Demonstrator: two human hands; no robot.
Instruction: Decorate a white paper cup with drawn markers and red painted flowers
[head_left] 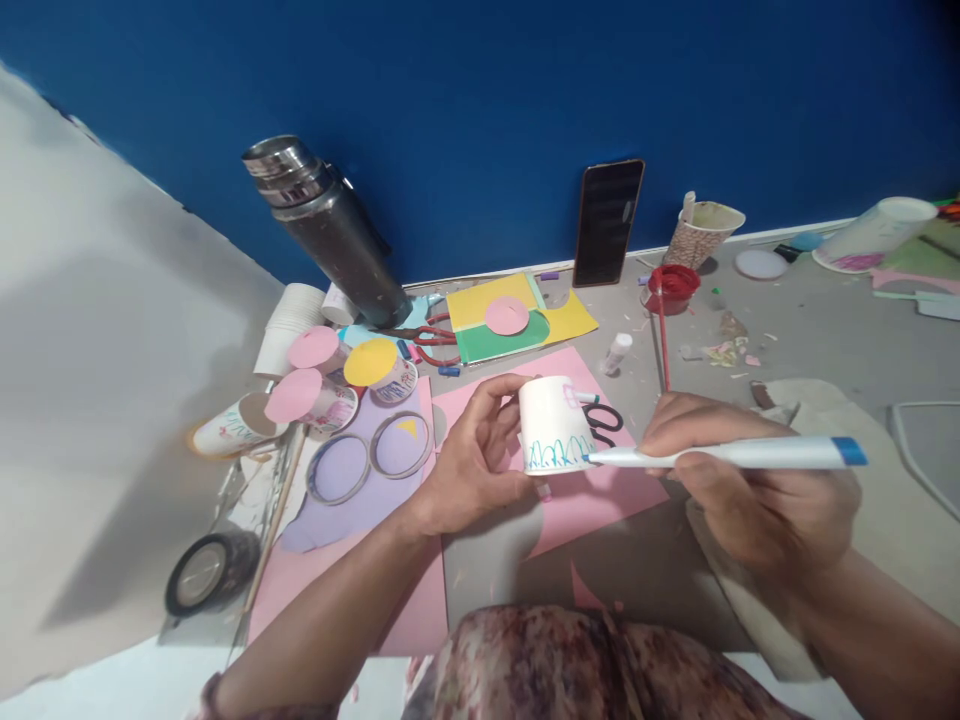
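Above the pink paper (577, 500), the left hand (472, 455) wraps its grip around a white paper cup (553, 425). The right hand (739, 480) pinches a blue marker (720, 456), tip touching the cup. It looks light and easily squashed; hold its sides gently.

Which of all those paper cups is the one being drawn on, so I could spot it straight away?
Start at the blue wall and come down past the dark phone leaning on it to the pink paper. Above that sheet the left hand holds a white paper cup. Unlike the capped cups lying to the left, it has a blue scribble along its rim, touched by the marker in the right hand.
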